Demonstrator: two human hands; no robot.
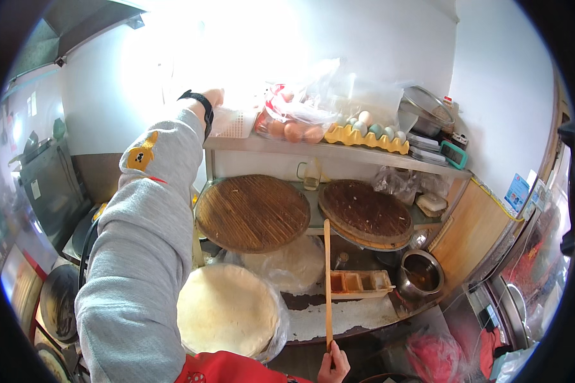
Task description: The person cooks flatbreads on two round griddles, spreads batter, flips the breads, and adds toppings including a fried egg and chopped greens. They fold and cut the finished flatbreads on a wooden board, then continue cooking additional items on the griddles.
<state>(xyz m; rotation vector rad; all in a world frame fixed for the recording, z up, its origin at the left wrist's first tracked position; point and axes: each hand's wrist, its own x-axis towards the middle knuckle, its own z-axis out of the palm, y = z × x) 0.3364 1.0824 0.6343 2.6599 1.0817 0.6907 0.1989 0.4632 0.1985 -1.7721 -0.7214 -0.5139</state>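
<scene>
My left arm, in a grey sleeve, reaches up to the left end of the metal shelf [278,144]. My left hand [214,97], with a black band at the wrist, is beside a white plastic basket [235,125]; glare and the wrist hide its fingers. Near the bottom edge, my right hand [334,364] grips the lower end of a long, thin wooden stick [328,287], which points away from me. To its left lies a pale round flatbread or dough sheet [227,309] on a plastic bag. Behind that, another round piece [287,263] lies under clear plastic.
Two round wooden boards [253,213] [366,210] are below the shelf. Bagged brown eggs [293,131] and a yellow egg tray [366,139] sit on it. A sauce box [359,283] and a metal pot [420,272] stand right of the stick. A dark round pan [60,304] is at left.
</scene>
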